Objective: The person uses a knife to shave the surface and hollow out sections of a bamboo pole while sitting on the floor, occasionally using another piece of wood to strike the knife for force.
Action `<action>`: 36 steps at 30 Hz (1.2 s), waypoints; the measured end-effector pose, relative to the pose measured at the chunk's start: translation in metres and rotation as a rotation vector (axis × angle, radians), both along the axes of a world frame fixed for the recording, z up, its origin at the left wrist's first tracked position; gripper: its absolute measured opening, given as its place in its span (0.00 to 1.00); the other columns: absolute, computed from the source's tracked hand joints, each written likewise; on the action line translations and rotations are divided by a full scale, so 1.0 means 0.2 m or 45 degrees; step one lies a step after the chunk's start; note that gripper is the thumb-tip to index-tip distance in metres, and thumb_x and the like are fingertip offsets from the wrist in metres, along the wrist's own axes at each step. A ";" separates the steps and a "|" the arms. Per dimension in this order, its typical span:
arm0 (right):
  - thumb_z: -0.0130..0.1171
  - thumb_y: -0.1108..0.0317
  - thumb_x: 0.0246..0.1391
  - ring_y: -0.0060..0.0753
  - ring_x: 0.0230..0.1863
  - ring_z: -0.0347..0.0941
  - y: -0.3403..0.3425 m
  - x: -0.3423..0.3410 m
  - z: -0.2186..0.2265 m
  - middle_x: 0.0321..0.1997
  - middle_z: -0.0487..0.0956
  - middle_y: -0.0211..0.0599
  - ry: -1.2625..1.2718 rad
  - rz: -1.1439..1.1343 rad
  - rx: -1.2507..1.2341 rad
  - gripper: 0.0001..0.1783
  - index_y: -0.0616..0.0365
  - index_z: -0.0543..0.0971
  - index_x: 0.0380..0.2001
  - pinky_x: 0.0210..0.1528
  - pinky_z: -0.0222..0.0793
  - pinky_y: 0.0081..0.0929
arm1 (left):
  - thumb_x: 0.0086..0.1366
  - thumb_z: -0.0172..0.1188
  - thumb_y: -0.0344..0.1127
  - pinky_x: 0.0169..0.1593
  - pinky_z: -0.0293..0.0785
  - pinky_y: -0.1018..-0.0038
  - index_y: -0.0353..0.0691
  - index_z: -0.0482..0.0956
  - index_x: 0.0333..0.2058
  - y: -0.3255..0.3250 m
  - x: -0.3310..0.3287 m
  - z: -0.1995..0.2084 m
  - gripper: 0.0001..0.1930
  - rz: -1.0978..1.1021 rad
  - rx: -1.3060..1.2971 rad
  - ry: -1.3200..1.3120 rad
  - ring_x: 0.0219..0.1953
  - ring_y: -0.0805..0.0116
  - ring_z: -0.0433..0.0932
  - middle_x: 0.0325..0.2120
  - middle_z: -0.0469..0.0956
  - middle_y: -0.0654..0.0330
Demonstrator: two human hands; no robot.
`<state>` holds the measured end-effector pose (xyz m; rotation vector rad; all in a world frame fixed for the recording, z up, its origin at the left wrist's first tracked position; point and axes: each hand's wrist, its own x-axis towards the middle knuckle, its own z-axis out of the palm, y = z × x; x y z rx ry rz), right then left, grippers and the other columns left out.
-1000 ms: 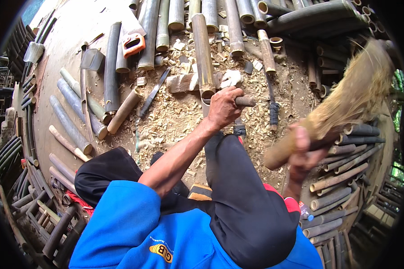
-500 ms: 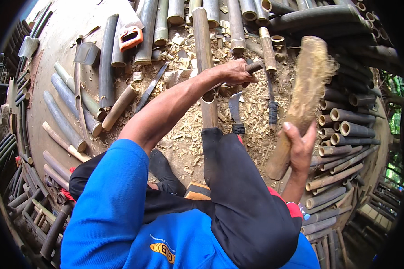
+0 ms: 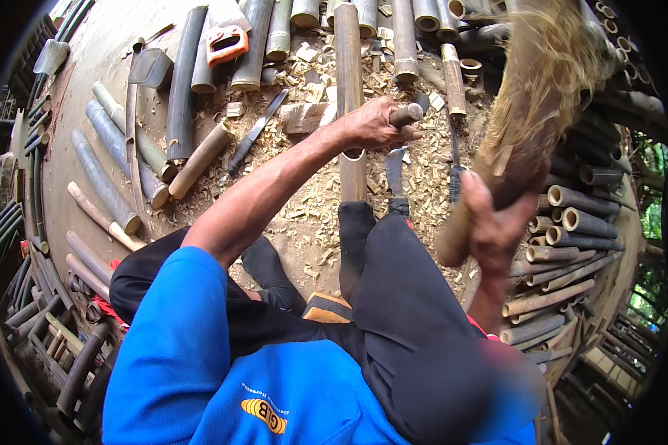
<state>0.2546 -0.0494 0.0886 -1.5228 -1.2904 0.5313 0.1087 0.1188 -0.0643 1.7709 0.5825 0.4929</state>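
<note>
Under my left hand lies a long brown bamboo pole, pointing away from me, with a cut opening in it just below the hand. My left fingers are closed round a tool with a round wooden handle; its working end is hidden by the hand and pole. Raised at the right, my right hand grips a thick wooden club near its narrower end. The club's wide end is frayed into pale fibres and smeared by motion. A dark-socked foot rests against the pole's near end.
Wood chips cover the ground round the pole. A knife lies left of it, a curved blade right. Farther off are an orange-handled saw and a plastic tub. Cut bamboo tubes are stacked at the right.
The club has swung upward and closer to the view, and now blurs. My left hand keeps its grip on the handle, whose end now faces more toward me. The whole view has shifted slightly.
</note>
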 end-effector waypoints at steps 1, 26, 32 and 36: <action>0.70 0.69 0.53 0.41 0.45 0.80 0.02 0.00 -0.09 0.46 0.81 0.46 -0.140 0.079 -0.165 0.38 0.62 0.64 0.64 0.52 0.76 0.40 | 0.66 0.67 0.41 0.30 0.77 0.63 0.40 0.81 0.34 0.00 -0.01 0.02 0.10 -0.060 0.007 0.060 0.22 0.69 0.78 0.19 0.79 0.59; 0.70 0.70 0.49 0.55 0.51 0.77 0.55 -0.33 0.20 0.52 0.76 0.53 -0.609 1.086 0.038 0.51 0.44 0.59 0.76 0.53 0.73 0.45 | 0.67 0.72 0.42 0.35 0.74 0.77 0.46 0.80 0.32 -0.25 -0.31 -0.24 0.11 1.810 -0.922 -1.537 0.27 0.77 0.75 0.28 0.81 0.64; 0.59 0.73 0.58 0.51 0.34 0.80 0.62 -0.48 0.23 0.40 0.74 0.48 -1.571 1.370 -0.221 0.42 0.28 0.63 0.74 0.34 0.73 0.46 | 0.71 0.64 0.45 0.67 0.71 0.68 0.51 0.56 0.71 -0.37 -0.15 -0.30 0.36 1.360 -0.822 -1.792 0.62 0.66 0.73 0.62 0.70 0.65; 0.65 0.69 0.54 0.52 0.37 0.80 0.54 -0.54 0.44 0.42 0.74 0.49 -1.117 1.213 0.070 0.47 0.28 0.60 0.76 0.38 0.75 0.46 | 0.76 0.54 0.42 0.62 0.74 0.69 0.45 0.66 0.63 -0.33 -0.17 -0.36 0.21 1.300 -0.693 -1.550 0.56 0.71 0.74 0.56 0.75 0.66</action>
